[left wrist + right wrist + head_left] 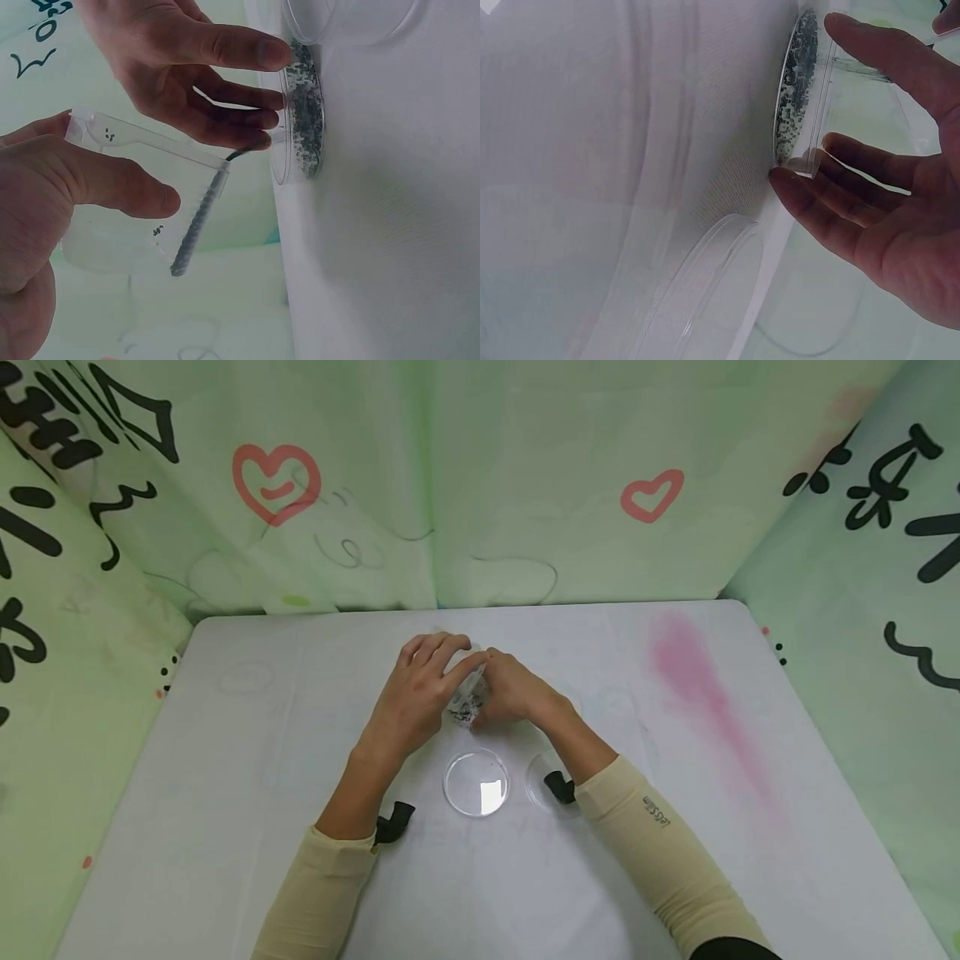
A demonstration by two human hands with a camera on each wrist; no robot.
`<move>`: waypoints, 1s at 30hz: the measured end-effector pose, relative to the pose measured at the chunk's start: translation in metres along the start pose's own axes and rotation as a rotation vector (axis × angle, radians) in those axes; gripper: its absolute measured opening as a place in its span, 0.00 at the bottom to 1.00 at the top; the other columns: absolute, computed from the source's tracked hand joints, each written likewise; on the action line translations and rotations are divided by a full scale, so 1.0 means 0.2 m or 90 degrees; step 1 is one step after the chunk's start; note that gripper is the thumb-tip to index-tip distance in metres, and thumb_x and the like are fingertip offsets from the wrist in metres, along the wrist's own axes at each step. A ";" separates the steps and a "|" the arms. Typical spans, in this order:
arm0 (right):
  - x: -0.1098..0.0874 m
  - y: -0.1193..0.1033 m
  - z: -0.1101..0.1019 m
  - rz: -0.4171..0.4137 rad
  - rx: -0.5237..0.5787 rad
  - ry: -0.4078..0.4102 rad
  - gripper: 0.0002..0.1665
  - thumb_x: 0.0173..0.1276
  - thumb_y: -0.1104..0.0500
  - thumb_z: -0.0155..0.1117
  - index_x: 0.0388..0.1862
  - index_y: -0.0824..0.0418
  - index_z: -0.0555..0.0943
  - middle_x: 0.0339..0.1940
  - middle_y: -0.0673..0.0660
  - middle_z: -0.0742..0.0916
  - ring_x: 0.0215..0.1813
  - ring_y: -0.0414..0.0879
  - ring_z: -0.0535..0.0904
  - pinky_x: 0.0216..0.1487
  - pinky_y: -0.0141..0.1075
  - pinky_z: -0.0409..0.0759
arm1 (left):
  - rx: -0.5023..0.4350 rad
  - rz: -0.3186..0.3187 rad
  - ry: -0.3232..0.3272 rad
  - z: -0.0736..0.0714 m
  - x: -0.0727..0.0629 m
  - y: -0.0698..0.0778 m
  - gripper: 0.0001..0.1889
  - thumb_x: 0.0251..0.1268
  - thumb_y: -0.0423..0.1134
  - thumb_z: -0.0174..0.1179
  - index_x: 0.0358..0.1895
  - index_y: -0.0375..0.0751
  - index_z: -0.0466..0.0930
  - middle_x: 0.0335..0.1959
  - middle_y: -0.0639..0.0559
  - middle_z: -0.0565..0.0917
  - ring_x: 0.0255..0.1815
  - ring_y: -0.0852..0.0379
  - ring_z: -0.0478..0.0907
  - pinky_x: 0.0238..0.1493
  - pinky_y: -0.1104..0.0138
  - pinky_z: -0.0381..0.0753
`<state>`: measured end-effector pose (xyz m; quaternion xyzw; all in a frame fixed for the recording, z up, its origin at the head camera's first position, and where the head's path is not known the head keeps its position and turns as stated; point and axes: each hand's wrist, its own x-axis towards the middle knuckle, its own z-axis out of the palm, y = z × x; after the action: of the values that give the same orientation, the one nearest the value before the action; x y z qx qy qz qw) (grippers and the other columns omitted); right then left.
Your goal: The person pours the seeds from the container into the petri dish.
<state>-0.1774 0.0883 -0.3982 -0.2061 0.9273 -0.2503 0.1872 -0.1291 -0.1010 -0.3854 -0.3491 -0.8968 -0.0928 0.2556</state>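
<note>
In the left wrist view, my left hand [82, 187] holds a clear plastic container [124, 195] tilted, its thumb across the near side. Dark small grains lie along its lower edge, and a thin dark stream runs from one corner toward a clear round dish [281, 161]. Dark and pale grains [799, 90] cover the bottom of that dish, which stands on the table. My right hand [892, 202] holds the dish by its rim, thumb on one side and fingers on the other. The head view shows both hands close together over the dish [467, 708].
A clear round dish or lid [476, 782] lies on the white table [300, 710] nearer to me. Another clear round piece [536, 781] sits to its right, partly hidden by the right forearm. Green printed curtains [480, 468] border the table's back and sides.
</note>
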 end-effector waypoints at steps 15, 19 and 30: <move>0.01 0.01 0.00 -0.004 -0.002 0.008 0.50 0.42 0.58 0.90 0.65 0.67 0.76 0.60 0.64 0.81 0.62 0.58 0.78 0.67 0.49 0.78 | -0.003 0.000 -0.005 0.00 0.00 0.00 0.36 0.55 0.13 0.61 0.65 0.49 0.80 0.64 0.46 0.77 0.69 0.46 0.71 0.72 0.53 0.66; 0.00 0.00 0.00 -0.007 -0.021 0.005 0.51 0.43 0.57 0.90 0.67 0.68 0.76 0.62 0.65 0.81 0.64 0.59 0.78 0.68 0.49 0.78 | -0.008 -0.011 -0.009 0.00 0.00 0.00 0.36 0.55 0.13 0.62 0.65 0.48 0.79 0.64 0.45 0.77 0.69 0.46 0.71 0.72 0.52 0.66; 0.01 0.00 0.00 -0.003 -0.072 -0.020 0.52 0.49 0.53 0.87 0.70 0.68 0.73 0.64 0.64 0.79 0.67 0.60 0.76 0.69 0.49 0.76 | -0.139 -0.142 -0.024 0.00 -0.02 -0.07 0.45 0.40 0.14 0.65 0.68 0.49 0.76 0.65 0.46 0.74 0.71 0.42 0.69 0.75 0.46 0.63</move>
<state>-0.1790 0.0867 -0.3979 -0.2223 0.9363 -0.1948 0.1897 -0.1363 -0.1142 -0.3868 -0.2749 -0.9191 -0.2112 0.1873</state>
